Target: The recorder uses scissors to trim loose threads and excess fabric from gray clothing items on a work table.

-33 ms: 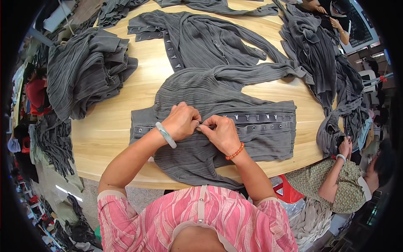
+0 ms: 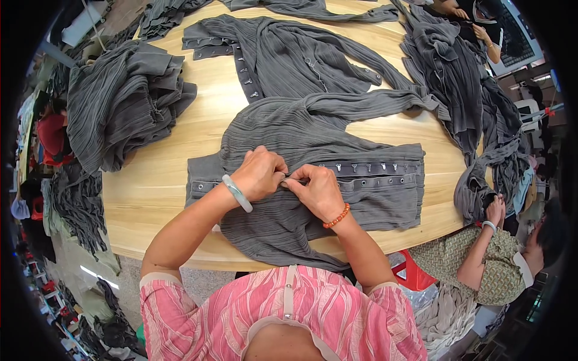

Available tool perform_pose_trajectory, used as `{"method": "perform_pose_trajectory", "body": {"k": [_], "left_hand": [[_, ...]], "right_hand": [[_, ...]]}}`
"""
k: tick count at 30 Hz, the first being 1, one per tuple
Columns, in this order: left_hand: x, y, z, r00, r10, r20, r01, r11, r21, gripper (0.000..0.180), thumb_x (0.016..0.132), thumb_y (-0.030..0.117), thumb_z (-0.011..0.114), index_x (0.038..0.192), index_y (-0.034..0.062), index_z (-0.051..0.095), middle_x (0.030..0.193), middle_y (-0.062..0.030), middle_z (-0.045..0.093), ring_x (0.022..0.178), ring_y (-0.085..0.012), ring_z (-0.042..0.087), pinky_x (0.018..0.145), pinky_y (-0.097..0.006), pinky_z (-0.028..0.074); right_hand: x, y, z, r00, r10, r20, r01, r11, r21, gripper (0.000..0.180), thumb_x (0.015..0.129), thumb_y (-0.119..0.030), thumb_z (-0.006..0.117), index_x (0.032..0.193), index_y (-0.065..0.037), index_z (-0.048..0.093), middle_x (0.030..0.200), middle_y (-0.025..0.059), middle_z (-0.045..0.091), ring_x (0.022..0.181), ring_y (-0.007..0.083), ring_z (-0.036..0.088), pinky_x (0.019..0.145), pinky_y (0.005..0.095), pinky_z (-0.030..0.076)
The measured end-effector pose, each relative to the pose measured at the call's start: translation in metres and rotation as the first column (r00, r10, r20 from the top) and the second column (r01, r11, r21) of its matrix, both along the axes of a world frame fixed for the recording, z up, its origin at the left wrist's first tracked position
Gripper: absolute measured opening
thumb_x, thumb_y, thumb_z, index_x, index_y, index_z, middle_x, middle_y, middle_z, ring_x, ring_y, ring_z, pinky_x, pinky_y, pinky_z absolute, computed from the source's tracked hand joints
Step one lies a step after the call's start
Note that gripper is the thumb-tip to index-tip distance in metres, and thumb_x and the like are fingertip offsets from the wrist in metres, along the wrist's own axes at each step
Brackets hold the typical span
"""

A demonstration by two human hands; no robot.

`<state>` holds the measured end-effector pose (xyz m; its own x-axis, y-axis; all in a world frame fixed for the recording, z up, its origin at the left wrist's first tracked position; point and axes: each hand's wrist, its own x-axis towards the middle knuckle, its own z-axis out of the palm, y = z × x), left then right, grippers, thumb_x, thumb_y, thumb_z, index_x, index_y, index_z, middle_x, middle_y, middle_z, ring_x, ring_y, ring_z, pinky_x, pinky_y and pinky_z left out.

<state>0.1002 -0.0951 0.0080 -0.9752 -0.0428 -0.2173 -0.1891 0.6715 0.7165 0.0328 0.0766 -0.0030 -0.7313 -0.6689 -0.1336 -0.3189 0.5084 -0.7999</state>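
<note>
A dark grey ribbed shirt (image 2: 271, 126) lies spread in front of me, its collar to the left and its hem to the right. Along its front run two plackets: a hook strip (image 2: 376, 168) with metal hooks and an eyelet strip (image 2: 385, 182) with metal eyelets. My left hand (image 2: 262, 173) and my right hand (image 2: 316, 189) meet over the front opening near the chest. Both pinch the placket edges there, fingertips nearly touching. The exact hook or eyelet between them is hidden by the fingers. To the right of my hands the two strips lie apart.
Beyond lies another grey ribbed shirt (image 2: 289, 57) with hooks. A heap of grey garments (image 2: 120, 102) sits on the wooden table (image 2: 144, 201) at left, more garments (image 2: 445, 78) at right. A co-worker in a patterned top (image 2: 463, 259) handles cloth at the right edge; another person's hands (image 2: 475, 27) show far right.
</note>
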Motion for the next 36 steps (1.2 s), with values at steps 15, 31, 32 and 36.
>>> {"method": "perform_pose_trajectory", "body": {"k": [15, 31, 32, 36], "left_hand": [[0.003, 0.017, 0.013, 0.996, -0.002, -0.086, -0.014, 0.983, -0.182, 0.012, 0.082, 0.014, 0.068, 0.089, 0.0048, 0.068, 0.084, -0.0068, 0.066, 0.09, -0.0266, 0.054, 0.083, -0.039, 0.039], [-0.021, 0.036, 0.003, 0.998, 0.023, 0.059, -0.022, 1.0, -0.018, 0.011, 0.082, 0.012, 0.064, 0.086, 0.0035, 0.07, 0.08, -0.0086, 0.068, 0.092, -0.0274, 0.055, 0.091, -0.038, 0.04], [-0.02, 0.035, 0.003, 0.999, 0.029, 0.041, -0.028, 0.999, -0.028, 0.011, 0.082, 0.012, 0.065, 0.085, 0.0025, 0.07, 0.078, -0.009, 0.067, 0.089, -0.0273, 0.056, 0.089, -0.038, 0.042], [-0.026, 0.03, 0.002, 0.995, 0.03, 0.099, -0.043, 0.991, 0.129, 0.011, 0.081, 0.011, 0.066, 0.081, -0.0004, 0.068, 0.071, -0.0104, 0.066, 0.077, -0.027, 0.058, 0.077, -0.038, 0.047]], "right_hand": [[-0.001, 0.048, 0.024, 0.977, 0.164, -0.135, -0.152, 0.984, 0.094, 0.015, 0.085, -0.018, 0.069, 0.094, -0.005, 0.07, 0.087, 0.0127, 0.064, 0.08, 0.0343, 0.065, 0.071, 0.0418, 0.051], [-0.015, 0.034, 0.007, 0.997, -0.042, 0.059, 0.039, 0.998, 0.055, 0.02, 0.078, -0.024, 0.074, 0.085, -0.005, 0.073, 0.079, 0.0148, 0.07, 0.077, 0.0332, 0.068, 0.07, 0.0421, 0.053], [-0.016, 0.033, 0.008, 0.995, -0.051, 0.091, 0.044, 0.996, 0.084, 0.021, 0.078, -0.025, 0.074, 0.084, -0.005, 0.073, 0.077, 0.0152, 0.07, 0.076, 0.0332, 0.069, 0.07, 0.0426, 0.054], [-0.019, 0.033, 0.002, 0.997, -0.053, 0.053, 0.048, 0.994, 0.098, 0.022, 0.077, -0.026, 0.075, 0.084, -0.006, 0.074, 0.077, 0.0158, 0.07, 0.077, 0.0336, 0.069, 0.069, 0.0437, 0.054]]}}
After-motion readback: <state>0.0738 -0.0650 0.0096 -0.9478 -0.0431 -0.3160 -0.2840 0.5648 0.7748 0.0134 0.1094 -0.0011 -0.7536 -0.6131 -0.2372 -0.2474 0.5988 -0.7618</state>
